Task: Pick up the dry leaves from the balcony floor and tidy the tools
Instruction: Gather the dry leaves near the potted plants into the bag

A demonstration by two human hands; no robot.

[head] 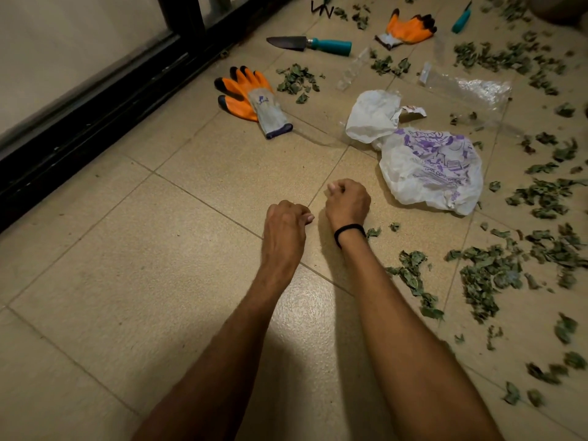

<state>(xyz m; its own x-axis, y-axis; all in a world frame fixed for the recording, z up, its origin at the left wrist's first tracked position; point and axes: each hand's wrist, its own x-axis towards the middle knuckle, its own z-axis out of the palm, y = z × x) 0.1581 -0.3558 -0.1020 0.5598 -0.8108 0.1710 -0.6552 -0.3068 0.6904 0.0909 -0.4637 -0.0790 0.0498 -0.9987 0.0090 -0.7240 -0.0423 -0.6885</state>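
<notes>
Dry green leaves lie scattered over the right side of the tiled floor, with smaller heaps further back. A trowel with a teal handle lies at the back. A second teal-handled tool and a small black rake lie near the top edge. One orange glove rests left of the trowel, another orange glove further back. My left hand and my right hand hover side by side over bare tile, both fists closed with nothing seen in them.
A crumpled white bag with purple print lies just right of my right hand. A clear plastic bag lies behind it. A black door frame runs along the left. A black band circles my right wrist.
</notes>
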